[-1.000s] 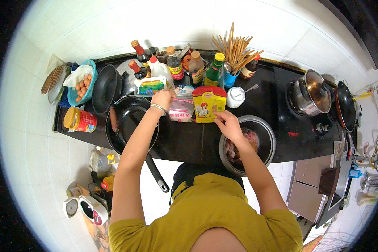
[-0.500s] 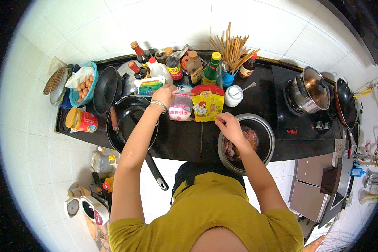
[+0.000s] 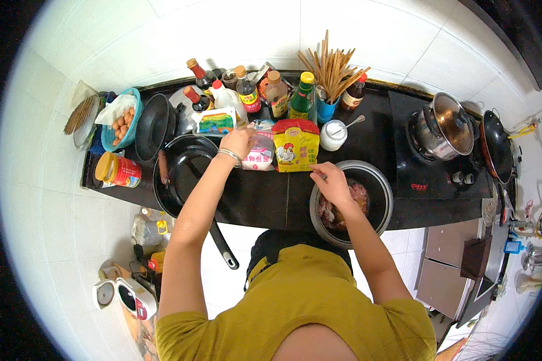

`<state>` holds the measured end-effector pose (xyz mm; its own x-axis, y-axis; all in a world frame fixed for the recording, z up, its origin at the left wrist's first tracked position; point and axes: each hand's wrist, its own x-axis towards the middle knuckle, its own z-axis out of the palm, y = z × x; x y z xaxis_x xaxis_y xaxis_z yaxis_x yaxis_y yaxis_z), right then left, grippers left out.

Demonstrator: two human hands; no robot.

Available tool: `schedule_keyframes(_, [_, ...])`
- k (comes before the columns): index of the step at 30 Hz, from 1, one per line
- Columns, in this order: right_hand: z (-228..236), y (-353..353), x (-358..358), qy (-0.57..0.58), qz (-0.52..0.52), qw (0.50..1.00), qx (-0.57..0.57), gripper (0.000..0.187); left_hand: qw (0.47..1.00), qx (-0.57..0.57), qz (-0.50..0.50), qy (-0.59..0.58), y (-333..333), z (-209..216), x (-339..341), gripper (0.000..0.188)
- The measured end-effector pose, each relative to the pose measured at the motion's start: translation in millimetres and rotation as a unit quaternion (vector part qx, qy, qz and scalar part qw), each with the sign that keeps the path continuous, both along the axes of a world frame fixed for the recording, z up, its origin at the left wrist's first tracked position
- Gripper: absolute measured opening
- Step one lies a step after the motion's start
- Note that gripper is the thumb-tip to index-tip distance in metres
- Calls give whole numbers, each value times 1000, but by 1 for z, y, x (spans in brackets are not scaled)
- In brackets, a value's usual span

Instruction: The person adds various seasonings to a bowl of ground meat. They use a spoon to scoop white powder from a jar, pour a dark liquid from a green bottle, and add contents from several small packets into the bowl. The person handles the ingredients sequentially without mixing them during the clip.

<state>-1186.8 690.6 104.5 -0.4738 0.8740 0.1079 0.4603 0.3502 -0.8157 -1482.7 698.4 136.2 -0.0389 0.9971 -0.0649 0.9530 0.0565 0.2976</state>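
Head view: one person, two bare hands at a dark desk (image 3: 256, 207). Change noted: the pink-and-white bag (image 3: 258, 159) seems to stand taller than a second ago, more of its clear upper part showing; both hands keep nearly the same places. Judged meaning: handling centres on this bag, with little other progress. Left hand (image 3: 237, 142): fingers curled inward at the bag's upper left edge, apparently touching; whether they pinch the film or merely rest on it, cannot tell. Bag position: about 5 o'clock from these fingers, on the desk, just beside the yellow packet. Right hand (image 3: 333, 183): fingers partly bent, tips at the lower right corner of the yellow packet (image 3: 296, 150); firm grip or light touch, cannot tell. Packet position: upright, red-topped, bearing a rooster picture, about 11 o'clock from the right fingers. Adjacent items: metal bowl (image 3: 388, 180) containing raw meat (image 3: 360, 195), about 4 o'clock from the right fingertips, the forearm crossing above it; white jar (image 3: 333, 138) with spoon (image 3: 356, 121), about 1 o'clock from the same fingertips; black frying pan (image 3: 186, 156), about 8 o'clock from the left hand; white package (image 3: 215, 123) with coloured label, about 10 o'clock from the left hand.
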Motion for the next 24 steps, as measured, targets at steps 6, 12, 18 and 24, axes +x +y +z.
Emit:
schedule_keyframes(6, [-2,-5,7,26,9,1000,8,23,986,142,-32,84,11,-55,-22,24])
schedule_keyframes(12, [4,-13,15,23,9,1000,-5,22,990,29,-21,136,3,-40,-13,17])
schedule_keyframes(18, [6,-23,16,22,44,999,-16,23,980,72,-75,169,-21,-39,-16,11])
schedule_keyframes(24, [-4,-28,14,48,76,996,-3,23,979,78,-56,180,-42,-36,-8,12])
